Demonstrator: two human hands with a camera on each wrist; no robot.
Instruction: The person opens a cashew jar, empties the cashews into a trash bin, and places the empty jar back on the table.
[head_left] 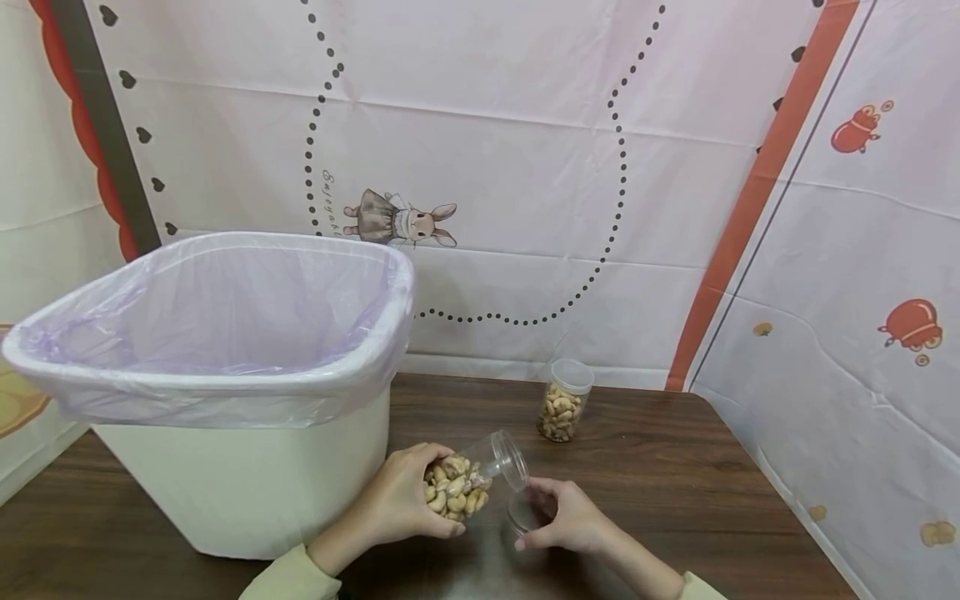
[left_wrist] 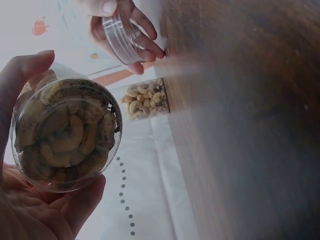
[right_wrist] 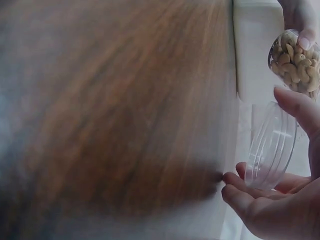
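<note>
While my left hand [head_left: 412, 493] grips the tilted nut jar [head_left: 468, 478], right hand [head_left: 567, 518] pinching a lid [right_wrist: 272, 149], slow tilting should prevent spills.

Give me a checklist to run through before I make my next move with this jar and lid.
1. Left grip wrapped round the tilted cashew jar: ok, fingers and thumb curl about it.
2. Right grip holding the clear ridged lid: ok, thumb on one side, fingers on the other.
3. Lid off the held jar: ok.
4. Lid's edge free of the jar's rim: cannot tell, they sit too close in the head view.
5. Second cashew jar standing upright: ok.
6. Purple liner folded over the rim of the white bin: ok.
</note>
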